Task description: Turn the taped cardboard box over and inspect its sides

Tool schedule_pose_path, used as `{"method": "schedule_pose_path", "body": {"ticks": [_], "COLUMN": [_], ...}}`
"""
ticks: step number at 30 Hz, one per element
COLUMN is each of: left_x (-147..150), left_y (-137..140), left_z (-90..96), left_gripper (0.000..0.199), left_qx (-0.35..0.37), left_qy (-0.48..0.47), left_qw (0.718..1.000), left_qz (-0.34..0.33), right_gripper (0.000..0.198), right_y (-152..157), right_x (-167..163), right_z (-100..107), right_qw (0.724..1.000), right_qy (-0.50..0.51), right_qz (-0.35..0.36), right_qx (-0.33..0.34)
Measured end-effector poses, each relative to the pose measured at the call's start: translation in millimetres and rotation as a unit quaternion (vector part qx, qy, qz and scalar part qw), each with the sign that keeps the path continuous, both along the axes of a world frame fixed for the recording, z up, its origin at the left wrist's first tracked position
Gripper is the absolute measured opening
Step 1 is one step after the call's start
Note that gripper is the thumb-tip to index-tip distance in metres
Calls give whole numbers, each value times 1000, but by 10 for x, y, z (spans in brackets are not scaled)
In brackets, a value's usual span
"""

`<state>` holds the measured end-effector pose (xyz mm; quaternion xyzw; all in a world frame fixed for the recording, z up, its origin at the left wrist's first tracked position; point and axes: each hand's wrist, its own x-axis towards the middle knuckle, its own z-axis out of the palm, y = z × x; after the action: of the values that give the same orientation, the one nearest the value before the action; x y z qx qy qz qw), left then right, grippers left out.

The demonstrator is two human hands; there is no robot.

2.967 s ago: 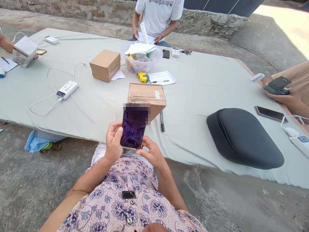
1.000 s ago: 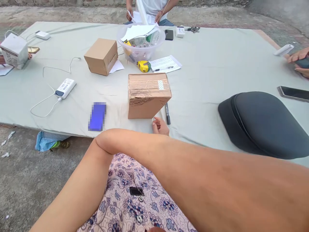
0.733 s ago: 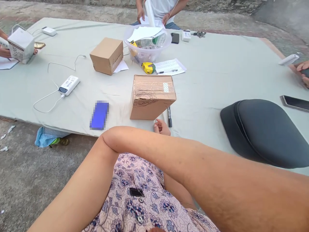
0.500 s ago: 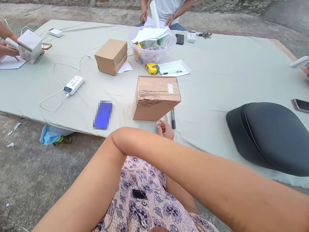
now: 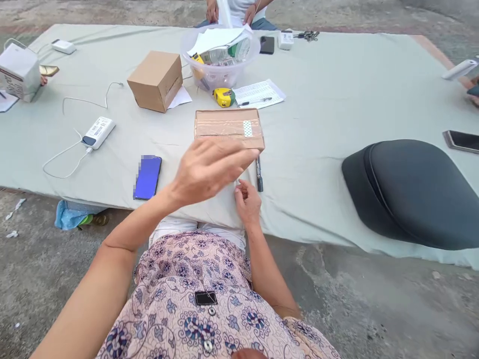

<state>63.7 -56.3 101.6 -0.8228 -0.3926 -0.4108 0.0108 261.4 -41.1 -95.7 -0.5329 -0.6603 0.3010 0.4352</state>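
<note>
Cloth-covered table (image 5: 314,99) is standing outdoors | taped box (image 5: 220,118) is sitting behind left hand (image 5: 211,171), hovering flat, apparently empty | right hand (image 5: 248,200) is resting half-curled near marker (image 5: 259,175), contents unclear | seemingly reaching; gripping would call for bending fingers

Apparently an outdoor yard, doubling as a makeshift workspace: rough concrete ground (image 5: 374,304) surrounds a cloth-covered tabletop (image 5: 329,99) holding a taped cardboard box (image 5: 222,118), printed sheet (image 5: 258,91) and tape measure (image 5: 223,97).
</note>
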Motion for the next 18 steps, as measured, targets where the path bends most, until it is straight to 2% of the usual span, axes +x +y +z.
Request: {"method": "schedule_pose_path", "body": {"ticks": [2, 4, 7, 10, 13, 18], "left_x": [-269, -450, -575, -576, -526, -485], "left_y": [41, 96, 212, 317, 392, 485], "left_z": [-88, -181, -330, -470, -571, -656], "left_gripper": [36, 48, 70, 84, 86, 74], "left_qx": [-30, -53, -96, -133, -147, -155], "left_qy": [-67, -106, -130, -120, -103, -122], "left_qw": [994, 987, 979, 978, 979, 976], "left_qz": [76, 112, 123, 109, 98, 91], "right_gripper": [34, 34, 36, 43, 52, 59], "right_y": [3, 6, 18, 58, 107, 88], "right_x": [-11, -17, -20, -25, -52, -159], "right_z": [15, 32, 75, 128, 155, 153], "right_qw": [1000, 1000, 999, 999, 999, 999], "right_qy": [12, 19, 23, 19, -3, -36], "right_qz": [-8, -14, -24, -33, -35, 14], "right_qx": [0, 4, 15, 30, 34, 12]}}
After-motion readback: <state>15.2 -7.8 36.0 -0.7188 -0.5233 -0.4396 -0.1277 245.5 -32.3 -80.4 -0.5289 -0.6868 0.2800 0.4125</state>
